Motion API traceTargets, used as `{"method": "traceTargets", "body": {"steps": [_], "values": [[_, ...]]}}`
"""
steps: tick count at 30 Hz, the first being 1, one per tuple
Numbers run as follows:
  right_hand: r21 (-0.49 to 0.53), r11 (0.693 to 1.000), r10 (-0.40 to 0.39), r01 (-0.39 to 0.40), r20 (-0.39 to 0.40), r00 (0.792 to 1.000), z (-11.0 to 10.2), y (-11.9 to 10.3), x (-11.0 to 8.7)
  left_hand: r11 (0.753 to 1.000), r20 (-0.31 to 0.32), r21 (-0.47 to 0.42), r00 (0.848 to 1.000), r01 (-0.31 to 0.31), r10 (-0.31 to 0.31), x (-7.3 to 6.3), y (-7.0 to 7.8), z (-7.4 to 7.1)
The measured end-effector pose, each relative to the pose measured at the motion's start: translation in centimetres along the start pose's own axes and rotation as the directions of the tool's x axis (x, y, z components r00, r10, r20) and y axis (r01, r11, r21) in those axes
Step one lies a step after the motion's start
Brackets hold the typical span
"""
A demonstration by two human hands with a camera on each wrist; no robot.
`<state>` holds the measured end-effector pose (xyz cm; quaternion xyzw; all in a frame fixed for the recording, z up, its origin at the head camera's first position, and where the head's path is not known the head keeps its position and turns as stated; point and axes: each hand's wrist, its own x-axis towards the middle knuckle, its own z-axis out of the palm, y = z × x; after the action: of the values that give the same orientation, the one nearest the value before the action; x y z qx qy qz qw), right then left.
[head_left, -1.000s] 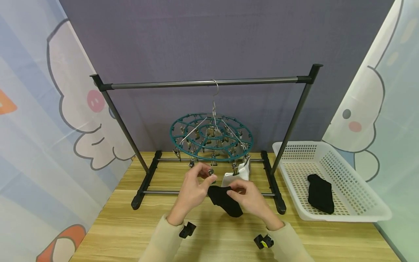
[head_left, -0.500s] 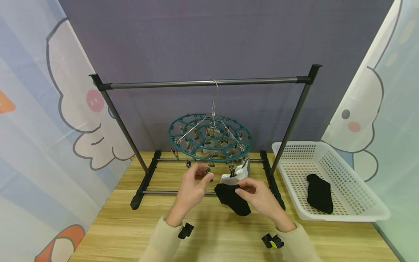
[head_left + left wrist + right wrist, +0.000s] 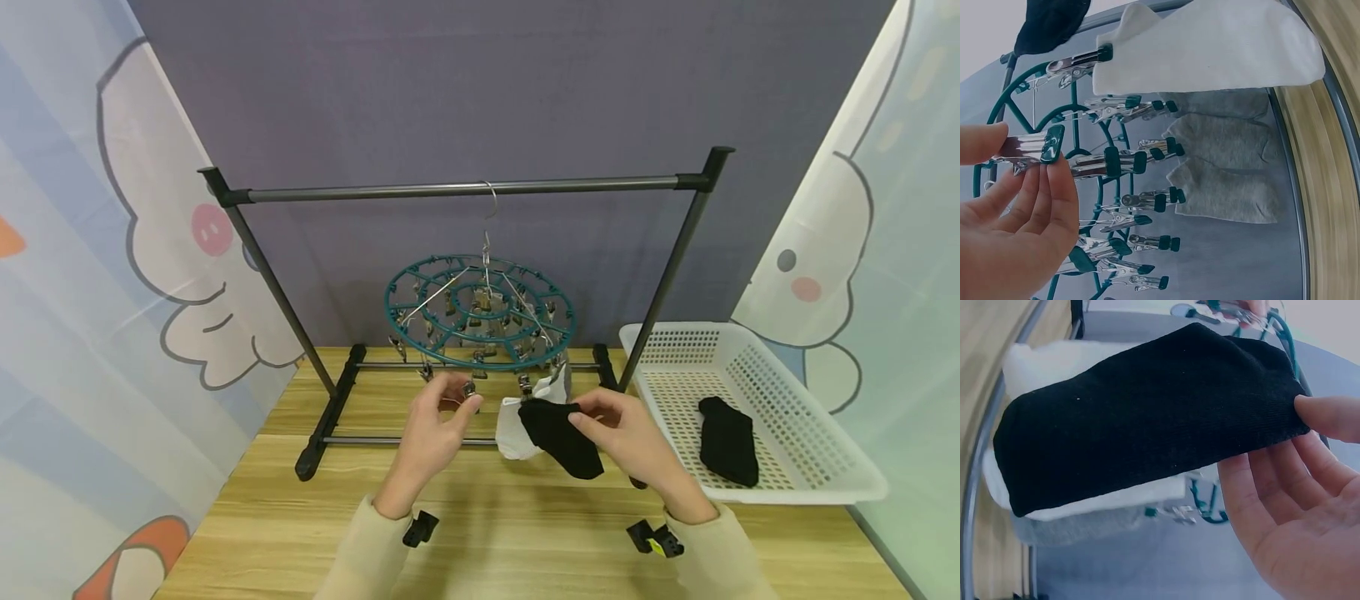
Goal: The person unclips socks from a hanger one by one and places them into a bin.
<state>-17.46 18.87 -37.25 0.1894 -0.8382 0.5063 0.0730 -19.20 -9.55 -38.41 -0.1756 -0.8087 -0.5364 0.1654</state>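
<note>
Backdrop: grey curtain (image 3: 480,92) across the upper centre of the head view, with printed cartoon cloth at both side edges. Wooden table (image 3: 255,533) fills the lower part. Dark metal rack (image 3: 375,192) stands on it, crossbar spanning the upper middle of the frame. White perforated basket (image 3: 795,495) at right.

Round teal hanger (image 3: 498,367) hooked on the crossbar, centre of frame, metal clips hanging from its rings.

Left hand (image 3: 433,425), below the hanger's front edge: thumb and fingers pinch one clip between them. Right hand (image 3: 622,433), right of centre: thumb on one face, fingers on the other, gripping the black sock (image 3: 561,433) by one end. Sock sits lower right of centre, slanting down to the right; well apart from the pinched clip. White sock (image 3: 1210,50) clipped to the hanger, upper right in the left wrist view. Second black sock (image 3: 729,442) lies in the basket, right of frame. Grey socks (image 3: 1225,187) hang right of centre in the left wrist view.

Smallest item noted: the pinched clip (image 3: 1025,149), its tip covered in teal.
</note>
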Motion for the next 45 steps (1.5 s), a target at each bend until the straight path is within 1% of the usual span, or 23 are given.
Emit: {"method": "traceTargets", "body": {"steps": [4,6,15,18,22,25,30,35,40,45], "values": [[-0.034,0.998,0.044,-0.045,-0.037,0.998,-1.6,-0.4,-0.1,1.0,0.004,0.0,1.0,-0.011,0.011,0.1,-0.1,0.1],[-0.049,0.997,0.052,-0.055,-0.059,0.997,-2.3,-0.6,-0.2,1.0,0.004,0.005,1.0,-0.016,0.016,0.1,-0.1,0.1],[-0.169,0.983,0.049,-0.078,-0.166,0.985,-5.2,-1.1,-0.2,1.0,-0.02,-0.003,1.0,0.001,-0.001,0.2,-0.3,0.1],[-0.18,0.98,0.048,-0.086,-0.207,0.977,-6.0,-1.1,-0.3,1.0,-0.027,0.001,1.0,-0.002,0.002,0.1,-0.4,0.0],[-0.168,0.983,0.023,-0.071,-0.276,0.961,-7.2,-0.8,-0.4,1.0,-0.038,0.002,0.999,-0.008,0.008,0.2,-0.5,-0.1],[-0.166,0.984,0.007,-0.066,-0.331,0.943,-8.2,-0.5,-0.5,1.0,-0.042,0.004,0.999,-0.011,0.012,0.2,-0.5,-0.2],[-0.15,0.984,0.024,-0.092,-0.405,0.914,-10.0,0.3,-0.9,1.0,-0.054,0.009,0.999,-0.007,0.007,0.2,-0.5,-0.2],[-0.084,0.986,0.089,-0.144,-0.462,0.882,-12.4,1.2,-1.7,1.0,-0.057,0.014,0.998,-0.011,0.012,0.2,-0.7,-0.2],[-0.041,0.977,0.163,-0.207,-0.476,0.864,-14.3,2.8,-2.5,1.0,-0.056,0.015,0.998,-0.009,0.01,0.1,-0.9,-0.3],[-0.028,0.958,0.237,-0.284,-0.476,0.847,-15.4,4.5,-3.2,1.0,-0.058,0.005,0.998,-0.001,0.001,0.2,-0.9,-0.4]]}}
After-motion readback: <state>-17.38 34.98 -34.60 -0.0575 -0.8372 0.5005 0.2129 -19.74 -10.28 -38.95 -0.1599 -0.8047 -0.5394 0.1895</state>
